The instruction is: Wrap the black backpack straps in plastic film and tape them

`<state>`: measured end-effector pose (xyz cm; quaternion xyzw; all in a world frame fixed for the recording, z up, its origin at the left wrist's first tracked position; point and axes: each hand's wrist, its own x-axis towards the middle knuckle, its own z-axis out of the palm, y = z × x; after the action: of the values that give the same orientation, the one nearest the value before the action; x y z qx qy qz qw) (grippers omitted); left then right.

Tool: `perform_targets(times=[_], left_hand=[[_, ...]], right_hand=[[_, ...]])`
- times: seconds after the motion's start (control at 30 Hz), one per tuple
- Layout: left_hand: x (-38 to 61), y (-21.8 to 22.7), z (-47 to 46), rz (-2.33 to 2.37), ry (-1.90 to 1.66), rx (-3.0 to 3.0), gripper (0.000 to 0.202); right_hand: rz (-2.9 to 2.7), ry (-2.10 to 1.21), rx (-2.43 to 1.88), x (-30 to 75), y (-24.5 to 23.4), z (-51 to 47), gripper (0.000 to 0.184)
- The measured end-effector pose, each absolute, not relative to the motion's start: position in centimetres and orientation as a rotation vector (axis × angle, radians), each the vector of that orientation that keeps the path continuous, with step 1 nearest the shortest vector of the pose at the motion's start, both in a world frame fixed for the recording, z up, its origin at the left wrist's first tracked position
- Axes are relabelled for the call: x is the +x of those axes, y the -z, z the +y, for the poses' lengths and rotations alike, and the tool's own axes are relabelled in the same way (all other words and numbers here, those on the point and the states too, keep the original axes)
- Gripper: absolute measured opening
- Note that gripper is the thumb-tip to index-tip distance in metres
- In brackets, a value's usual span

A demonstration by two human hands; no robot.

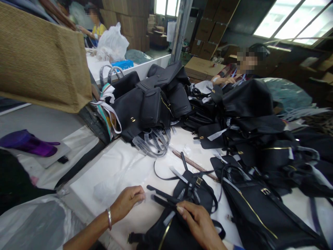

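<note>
In front of me a black backpack [179, 232] with a gold zipper lies on the white table, its flap [199, 184] and buckle turned away from me. My right hand [195, 222] grips a black strap [163, 196] of this backpack between thumb and fingers. To the left, my left hand [130, 201] is closed in a pinch, with a bit of clear plastic film [147, 196] at its fingertips, close to the strap's end. Another black backpack [267, 208] with a gold zipper rests to the right of my right hand.
Black bags [156, 100] are heaped along the table's far side, with more bags [249, 128] piled at the right. A tan woven bag [44, 55] hangs at upper left, above a purple bottle-shaped object [31, 143]. A co-worker [241, 69] is behind the right pile.
</note>
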<state>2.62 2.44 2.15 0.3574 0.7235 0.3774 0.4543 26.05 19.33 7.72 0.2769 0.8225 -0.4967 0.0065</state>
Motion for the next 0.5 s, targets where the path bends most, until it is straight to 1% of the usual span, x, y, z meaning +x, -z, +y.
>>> perform_targets(times=[0.17,0.37,0.5], left_hand=[[3.1,-1.9,2.8,1.657,-0.918,0.915,0.02],[5.0,-1.2,3.4,1.526,-0.843,0.917,0.026],[6.9,-0.9,3.9,1.507,-0.788,0.95,0.032]], right_hand=[[2.561,1.475,0.799,25.6,-7.5,19.6,0.033],[2.564,1.227,0.718,24.9,-6.4,19.1,0.027],[2.595,1.127,0.693,24.2,-5.0,16.9,0.044]])
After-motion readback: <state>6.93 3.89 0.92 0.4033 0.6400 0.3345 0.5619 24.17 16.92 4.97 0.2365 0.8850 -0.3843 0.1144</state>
